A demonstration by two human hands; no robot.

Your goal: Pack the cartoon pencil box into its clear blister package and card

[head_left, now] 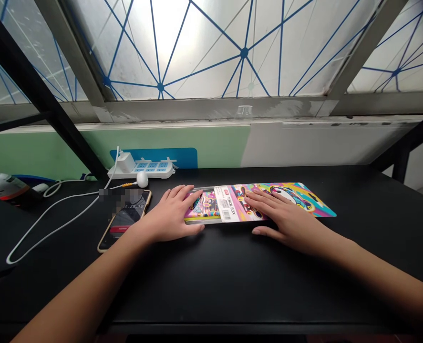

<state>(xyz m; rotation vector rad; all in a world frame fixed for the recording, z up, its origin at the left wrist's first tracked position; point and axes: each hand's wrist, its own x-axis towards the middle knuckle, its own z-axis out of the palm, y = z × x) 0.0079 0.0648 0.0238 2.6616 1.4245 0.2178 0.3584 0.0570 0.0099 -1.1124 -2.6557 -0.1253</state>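
Observation:
A flat, colourful pencil box (207, 207) lies lengthwise on the black desk, with a clear edge at its left end. Its bright cartoon-printed cover (307, 197) stretches out to the right, and a white label (225, 205) reading "PENCIL BOX" sits near the cover's left end. My left hand (175, 214) is around the box's left end, its thumb along the near side and its fingers over the top and far side. Flat on the printed cover rests my right hand (283, 214), fingers stretched out and thumb off the near edge. Its palm hides part of the print.
Left of the box lies a phone (125, 221), partly behind my left forearm. A white cable (50, 214) loops across the desk (211, 281). At the back stand a power strip (154, 168) and a white round plug (142, 179). A bottle (7, 188) is far left.

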